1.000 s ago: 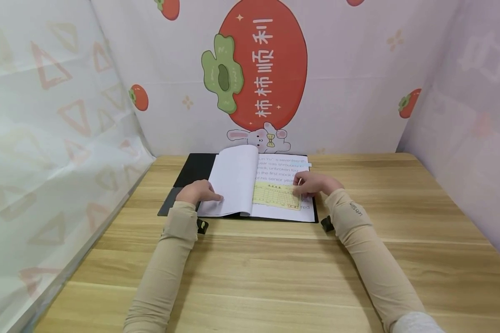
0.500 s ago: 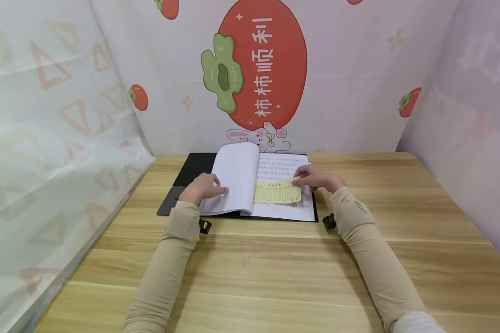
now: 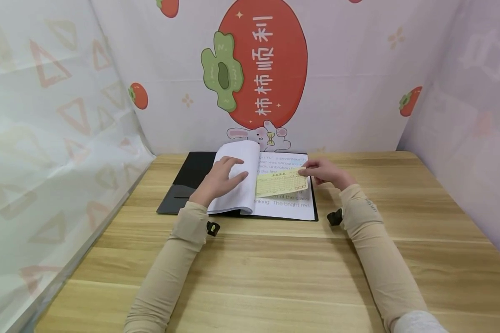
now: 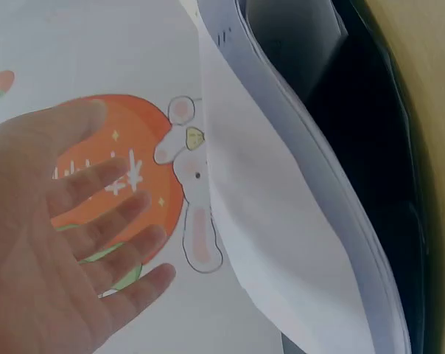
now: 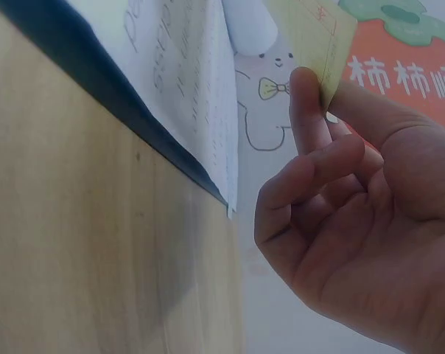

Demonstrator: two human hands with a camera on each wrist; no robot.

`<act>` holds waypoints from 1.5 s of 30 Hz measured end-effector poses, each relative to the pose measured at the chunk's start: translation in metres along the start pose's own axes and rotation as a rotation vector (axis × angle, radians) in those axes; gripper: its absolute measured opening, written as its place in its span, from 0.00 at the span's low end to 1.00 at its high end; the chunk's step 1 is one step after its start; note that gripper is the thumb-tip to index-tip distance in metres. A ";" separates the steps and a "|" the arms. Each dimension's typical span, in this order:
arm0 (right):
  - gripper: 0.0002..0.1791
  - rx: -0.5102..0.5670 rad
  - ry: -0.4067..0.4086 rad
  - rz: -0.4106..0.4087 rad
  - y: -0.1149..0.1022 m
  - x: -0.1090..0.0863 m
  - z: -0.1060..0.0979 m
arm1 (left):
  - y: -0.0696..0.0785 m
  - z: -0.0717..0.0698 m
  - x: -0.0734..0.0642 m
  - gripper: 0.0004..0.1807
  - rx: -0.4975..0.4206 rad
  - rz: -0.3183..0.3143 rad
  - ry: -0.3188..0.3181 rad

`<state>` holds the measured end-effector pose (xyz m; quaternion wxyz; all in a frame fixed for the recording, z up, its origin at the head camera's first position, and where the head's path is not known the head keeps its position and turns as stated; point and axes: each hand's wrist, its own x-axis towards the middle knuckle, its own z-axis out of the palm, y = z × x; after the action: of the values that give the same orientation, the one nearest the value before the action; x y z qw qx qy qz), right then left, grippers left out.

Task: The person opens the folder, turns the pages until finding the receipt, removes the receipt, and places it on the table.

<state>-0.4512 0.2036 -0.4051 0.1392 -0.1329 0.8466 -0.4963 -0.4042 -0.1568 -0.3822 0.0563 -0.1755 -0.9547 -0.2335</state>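
A black folder [image 3: 194, 170] lies at the far side of the table, opened to a stack of white pages. Turned-over pages [image 3: 237, 199] curve up on the left, and a page with large print [image 3: 283, 211] lies on the right. My right hand [image 3: 327, 173] pinches the right end of a yellow printed form slip [image 3: 281, 182] between thumb and index finger, its other fingers curled, as the right wrist view also shows. The slip is tilted, its held end higher. My left hand [image 3: 221, 181] hovers by the turned pages, fingers spread and holding nothing; the left wrist view shows its palm [image 4: 23, 243].
The wooden table [image 3: 250, 273] stretches from the folder toward me. Behind it hangs a white cloth with a large red persimmon print [image 3: 283, 69], and patterned cloth [image 3: 66, 138] closes off the left side.
My right hand has lifted the yellow slip and drawn it up and slightly right, off the printed page. My left hand has come up from the turned pages, moving right with fingers spreading.
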 end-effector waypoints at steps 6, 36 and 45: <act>0.24 0.019 0.011 0.040 -0.001 -0.009 -0.013 | 0.010 0.001 -0.003 0.32 -0.035 0.070 0.012; 0.21 0.095 0.133 0.146 0.048 -0.072 -0.104 | 0.021 -0.006 -0.007 0.35 0.019 0.038 -0.024; 0.21 -0.036 0.119 0.252 0.062 -0.086 -0.111 | 0.020 -0.004 -0.006 0.36 0.020 0.034 -0.039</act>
<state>-0.4175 0.3535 -0.3982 0.1475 0.0020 0.8721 -0.4666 -0.3911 -0.1439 -0.3711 0.0433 -0.1958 -0.9548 -0.2194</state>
